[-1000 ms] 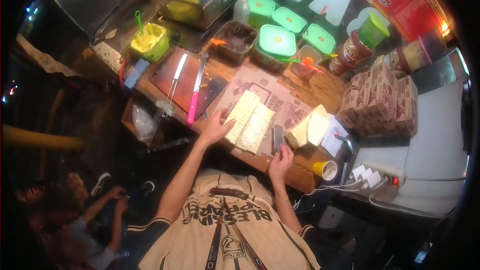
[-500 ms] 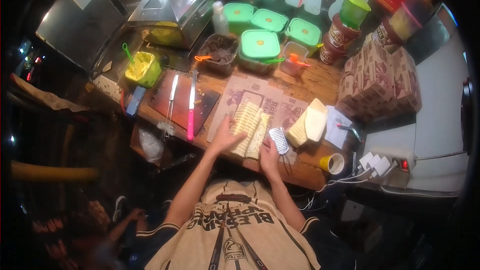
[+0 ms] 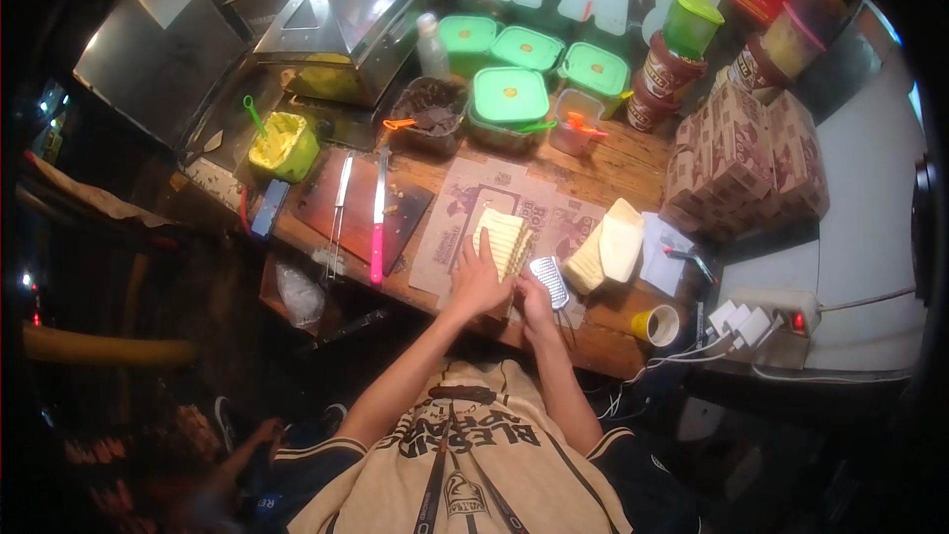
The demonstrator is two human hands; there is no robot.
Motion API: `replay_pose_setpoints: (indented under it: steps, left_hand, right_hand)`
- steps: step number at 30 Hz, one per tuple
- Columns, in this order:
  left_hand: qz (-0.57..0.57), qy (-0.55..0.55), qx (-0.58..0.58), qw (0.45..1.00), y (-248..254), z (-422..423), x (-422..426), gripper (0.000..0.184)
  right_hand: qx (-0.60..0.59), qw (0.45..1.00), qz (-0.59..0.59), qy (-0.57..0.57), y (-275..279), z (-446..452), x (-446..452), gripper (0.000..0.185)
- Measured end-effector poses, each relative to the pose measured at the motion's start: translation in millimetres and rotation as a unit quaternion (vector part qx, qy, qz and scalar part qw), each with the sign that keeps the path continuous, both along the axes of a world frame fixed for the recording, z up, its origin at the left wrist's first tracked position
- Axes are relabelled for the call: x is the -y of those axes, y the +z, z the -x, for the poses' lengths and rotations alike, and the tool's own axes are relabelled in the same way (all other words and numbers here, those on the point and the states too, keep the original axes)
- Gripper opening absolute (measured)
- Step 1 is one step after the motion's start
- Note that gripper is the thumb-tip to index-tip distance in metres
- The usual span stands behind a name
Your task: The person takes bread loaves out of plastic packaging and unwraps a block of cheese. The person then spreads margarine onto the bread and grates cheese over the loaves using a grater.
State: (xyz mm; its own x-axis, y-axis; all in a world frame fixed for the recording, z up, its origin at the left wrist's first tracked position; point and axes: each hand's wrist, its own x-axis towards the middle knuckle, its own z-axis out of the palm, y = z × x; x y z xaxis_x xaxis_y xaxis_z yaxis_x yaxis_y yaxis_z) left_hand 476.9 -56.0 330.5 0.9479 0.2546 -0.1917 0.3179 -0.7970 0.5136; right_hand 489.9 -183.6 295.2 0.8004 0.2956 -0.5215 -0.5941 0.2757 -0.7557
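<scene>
My left hand [image 3: 481,282] curves over the scored bread [image 3: 507,237] at the centre of the frame, presumably to steady it; whether it grips or merely presses I cannot tell; my right hand [image 3: 534,299] grasps the grater [image 3: 549,282] just beside it, perhaps by its handle; printed cardboard [image 3: 432,262] lies beneath the bread, likely shielding it from the wooden table [image 3: 633,163]; I count one grater, four green-lidded tubs [image 3: 510,94] at upper centre, and one pink-handled knife [image 3: 377,255] left of centre.
</scene>
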Motion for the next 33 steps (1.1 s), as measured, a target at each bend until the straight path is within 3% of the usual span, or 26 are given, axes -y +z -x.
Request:
replay_pose_setpoints:
  steps: [2, 6, 8, 15, 18, 21, 24, 26, 28, 30, 32, 33]
  left_hand:
    - [0.067, 0.016, 0.000, 0.998, -3, -2, -13, 0.102]
    - [0.201, 0.067, 0.021, 0.977, -21, 0, -31, 0.102]
    - [0.214, 0.067, 0.012, 0.975, -30, 0, -38, 0.102]
    - [0.252, 0.075, -0.013, 0.965, -32, 2, -44, 0.108]
    - [0.354, 0.062, 0.014, 0.933, -33, 9, -49, 0.098]
    - [0.384, 0.074, 0.016, 0.920, -31, 13, -51, 0.088]
    - [0.694, 0.085, 0.084, 0.710, -5, 23, -51, 0.074]
    - [0.785, 0.079, 0.107, 0.605, 0, 30, -55, 0.065]
    - [0.860, 0.080, 0.114, 0.492, -17, 39, -60, 0.055]
    - [0.861, 0.093, 0.142, 0.479, -28, 56, -55, 0.054]
    - [0.861, 0.101, 0.160, 0.473, -34, 72, -49, 0.052]
    - [0.818, 0.132, 0.106, 0.550, -39, 82, -47, 0.049]
  right_hand:
    - [0.029, 0.999, 0.014, 0.039, -5, -4, -1, 0.037]
    - [0.034, 0.998, 0.045, -0.012, 7, -3, -16, 0.041]
    - [0.085, 0.992, 0.089, -0.013, -1, -2, -23, 0.044]
    - [0.098, 0.995, 0.033, -0.011, -1, 1, -36, 0.051]
    - [0.107, 0.993, 0.041, 0.019, 17, -2, -35, 0.055]
    - [0.143, 0.984, 0.090, 0.061, 28, -8, -33, 0.061]
    - [0.139, 0.981, 0.104, 0.086, 26, -20, -30, 0.064]
    - [0.135, 0.981, 0.109, 0.087, 18, -30, -27, 0.062]
    - [0.119, 0.976, 0.131, 0.126, 45, -40, -27, 0.061]
    - [0.119, 0.948, 0.188, 0.229, 69, -63, -23, 0.068]
    - [0.237, 0.894, 0.233, 0.301, 72, -84, -30, 0.069]
    - [0.292, 0.859, 0.254, 0.336, 70, -93, -34, 0.070]
